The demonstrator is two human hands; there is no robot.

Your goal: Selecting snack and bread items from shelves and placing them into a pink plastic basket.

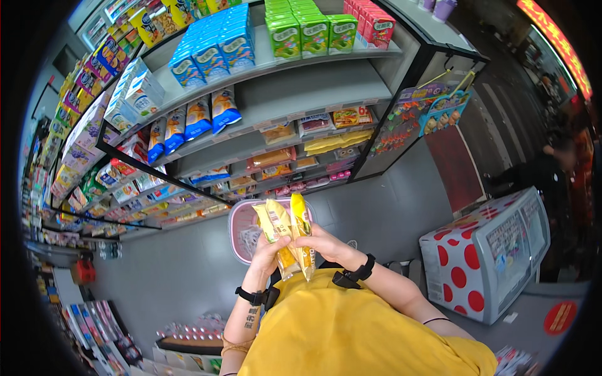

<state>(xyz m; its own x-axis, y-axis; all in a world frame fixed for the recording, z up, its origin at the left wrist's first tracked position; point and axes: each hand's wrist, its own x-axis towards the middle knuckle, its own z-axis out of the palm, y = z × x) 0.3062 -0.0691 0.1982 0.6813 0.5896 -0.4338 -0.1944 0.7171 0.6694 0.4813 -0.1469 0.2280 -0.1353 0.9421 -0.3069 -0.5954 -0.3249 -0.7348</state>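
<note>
My left hand [268, 251] grips a pale yellow snack packet [275, 221] with a clear lower part, its thumb across the front. A brighter yellow packet [301, 216] stands beside it, its edge touching the first, with my right hand [320, 242] closed on it. Both packets are held upright in front of my yellow shirt. Below and behind them is a pink plastic basket [233, 230] with some wrapped goods inside, partly hidden by the packets and my hands.
Ahead stands a shelf unit [310, 84] with blue, green and red drink cartons above bagged breads. A red-dotted display freezer [451, 268] is at the right. A low display of goods [193, 345] lies at the lower left. A person [531, 174] is at the far right.
</note>
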